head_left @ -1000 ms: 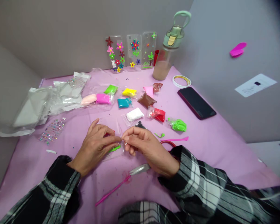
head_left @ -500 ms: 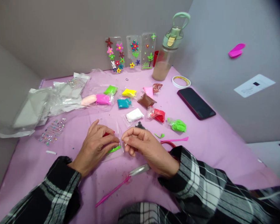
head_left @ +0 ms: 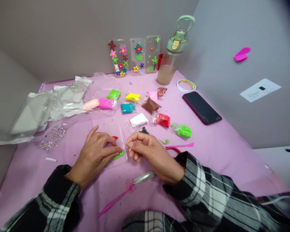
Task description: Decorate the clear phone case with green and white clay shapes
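Observation:
My left hand (head_left: 93,156) bends over a clear phone case (head_left: 122,137) lying flat on the table. Its fingertips close on a strip of bright green clay (head_left: 118,156) on the case, while the outermost finger is lifted. A bit of red clay (head_left: 115,137) shows just past the knuckles. Beside the case's right edge, my right hand (head_left: 151,153) has thumb and forefinger pinched together; what lies between them is too small to make out. Below that hand rests a pair of scissors (head_left: 144,177), one red handle (head_left: 174,150) showing, near a pink modelling tool (head_left: 116,200).
Packets of coloured clay, such as white (head_left: 138,120) and green (head_left: 183,130), lie beyond my hands. Decorated cases (head_left: 137,56) lean on the back wall beside a bottle (head_left: 169,64). A phone (head_left: 201,107) lies right; rhinestone stickers (head_left: 53,138) and plastic-wrapped packs (head_left: 30,112) lie left.
My left hand has shifted slightly left and down, uncovering more of the red clay. My right hand keeps its pinch in nearly the same spot. The whole view has moved a little.

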A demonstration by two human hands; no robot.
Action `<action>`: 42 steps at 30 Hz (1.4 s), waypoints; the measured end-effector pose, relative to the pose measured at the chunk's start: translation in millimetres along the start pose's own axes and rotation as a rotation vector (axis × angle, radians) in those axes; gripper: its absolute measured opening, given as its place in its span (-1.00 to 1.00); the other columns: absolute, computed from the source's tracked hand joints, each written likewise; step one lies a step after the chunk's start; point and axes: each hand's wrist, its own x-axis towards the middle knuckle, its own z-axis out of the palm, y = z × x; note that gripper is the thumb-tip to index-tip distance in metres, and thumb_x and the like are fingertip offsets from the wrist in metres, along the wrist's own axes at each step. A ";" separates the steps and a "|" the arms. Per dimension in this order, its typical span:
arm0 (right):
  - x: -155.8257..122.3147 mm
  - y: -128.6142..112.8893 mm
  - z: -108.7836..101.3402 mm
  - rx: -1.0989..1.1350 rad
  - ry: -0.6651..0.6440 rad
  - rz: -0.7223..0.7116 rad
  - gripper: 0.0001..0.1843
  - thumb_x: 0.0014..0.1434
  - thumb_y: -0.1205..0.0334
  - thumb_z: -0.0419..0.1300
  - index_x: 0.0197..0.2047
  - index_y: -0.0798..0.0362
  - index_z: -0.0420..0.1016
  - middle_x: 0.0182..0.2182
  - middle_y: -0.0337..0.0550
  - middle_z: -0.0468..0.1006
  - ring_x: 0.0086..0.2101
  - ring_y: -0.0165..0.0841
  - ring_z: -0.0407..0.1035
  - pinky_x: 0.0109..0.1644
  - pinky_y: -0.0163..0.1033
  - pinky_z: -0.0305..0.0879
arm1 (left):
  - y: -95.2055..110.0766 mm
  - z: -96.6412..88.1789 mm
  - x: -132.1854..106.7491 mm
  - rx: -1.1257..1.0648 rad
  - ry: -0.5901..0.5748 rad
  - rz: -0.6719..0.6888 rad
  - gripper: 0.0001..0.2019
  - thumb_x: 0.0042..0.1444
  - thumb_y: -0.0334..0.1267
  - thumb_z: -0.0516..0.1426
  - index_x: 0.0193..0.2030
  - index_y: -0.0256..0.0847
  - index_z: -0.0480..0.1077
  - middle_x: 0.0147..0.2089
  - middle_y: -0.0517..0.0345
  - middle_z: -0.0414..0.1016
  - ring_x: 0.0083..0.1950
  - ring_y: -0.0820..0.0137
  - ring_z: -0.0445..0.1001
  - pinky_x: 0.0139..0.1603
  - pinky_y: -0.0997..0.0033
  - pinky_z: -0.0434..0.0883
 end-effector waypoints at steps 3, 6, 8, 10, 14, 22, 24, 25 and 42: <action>-0.1 0.4 -0.1 -0.002 -0.002 0.000 -0.74 0.10 0.07 0.40 -0.34 0.08 0.51 -0.55 -0.32 0.51 -0.56 -0.53 0.26 -0.44 -0.38 0.15 | -0.1 0.5 0.3 0.015 -0.008 0.014 -0.84 0.34 -0.33 0.16 -0.17 0.00 0.58 -0.19 0.18 0.52 -0.05 0.26 0.46 0.40 -0.30 0.04; -0.3 0.0 -0.4 -0.003 0.001 0.001 -0.74 0.10 0.07 0.40 -0.33 0.08 0.51 -0.54 -0.32 0.52 -0.55 -0.53 0.27 -0.43 -0.38 0.16 | 0.6 -1.5 0.5 0.021 -0.007 0.004 -0.85 0.35 -0.30 0.15 -0.14 -0.01 0.57 -0.19 0.18 0.51 -0.06 0.25 0.46 0.40 -0.32 0.03; -0.6 -0.6 -0.3 -0.002 0.005 0.002 -0.74 0.09 0.06 0.40 -0.33 0.07 0.51 -0.54 -0.32 0.52 -0.55 -0.53 0.27 -0.43 -0.38 0.16 | 1.3 -2.9 0.4 0.021 -0.004 -0.010 -0.86 0.36 -0.29 0.15 -0.13 -0.01 0.57 -0.19 0.17 0.51 -0.07 0.25 0.46 0.40 -0.34 0.03; -0.8 -1.1 -0.2 -0.001 0.008 0.004 -0.74 0.10 0.07 0.39 -0.34 0.07 0.51 -0.54 -0.32 0.52 -0.55 -0.53 0.27 -0.43 -0.38 0.16 | 2.0 -3.2 0.3 0.017 0.000 -0.012 -0.85 0.35 -0.30 0.15 -0.13 -0.01 0.57 -0.19 0.17 0.51 -0.06 0.25 0.46 0.40 -0.33 0.03; -0.8 -0.8 -0.2 0.001 0.006 0.004 -0.77 0.11 0.09 0.38 -0.34 0.07 0.51 -0.55 -0.33 0.52 -0.56 -0.53 0.27 -0.43 -0.37 0.15 | 2.8 -0.5 0.3 0.015 -0.002 0.008 -0.84 0.34 -0.31 0.16 -0.18 0.00 0.58 -0.20 0.19 0.53 -0.06 0.27 0.47 0.42 -0.30 0.05; -0.2 -0.9 -0.3 0.000 0.006 0.002 -0.76 0.11 0.09 0.39 -0.34 0.07 0.51 -0.55 -0.34 0.52 -0.56 -0.53 0.26 -0.44 -0.37 0.14 | 3.0 -4.0 1.3 0.001 -0.011 -0.022 -0.85 0.35 -0.31 0.16 -0.14 0.01 0.57 -0.20 0.21 0.52 -0.07 0.28 0.47 0.41 -0.28 0.06; 0.0 -0.9 -0.1 -0.002 0.007 0.001 -0.77 0.12 0.11 0.38 -0.34 0.08 0.51 -0.55 -0.34 0.52 -0.57 -0.53 0.26 -0.44 -0.37 0.14 | 2.7 -4.7 1.3 0.001 -0.009 -0.031 -0.83 0.36 -0.31 0.14 -0.14 0.00 0.56 -0.21 0.19 0.52 -0.09 0.27 0.47 0.41 -0.27 0.05; 0.1 -0.7 -0.1 -0.002 0.007 -0.001 -0.78 0.13 0.12 0.38 -0.34 0.08 0.51 -0.55 -0.34 0.51 -0.57 -0.53 0.26 -0.44 -0.37 0.14 | 2.6 -4.5 1.4 0.002 -0.009 -0.032 -0.83 0.37 -0.31 0.13 -0.14 0.00 0.56 -0.21 0.19 0.51 -0.08 0.27 0.47 0.40 -0.27 0.05; -1.6 -1.4 -0.6 0.002 0.018 0.003 -0.84 0.15 0.17 0.36 -0.31 0.07 0.51 -0.53 -0.33 0.52 -0.56 -0.52 0.27 -0.43 -0.37 0.15 | -0.5 -21.1 -1.8 -0.065 0.047 -0.200 -0.82 0.37 -0.21 0.11 0.01 0.02 0.52 -0.14 0.17 0.52 -0.04 0.23 0.45 0.40 -0.19 0.09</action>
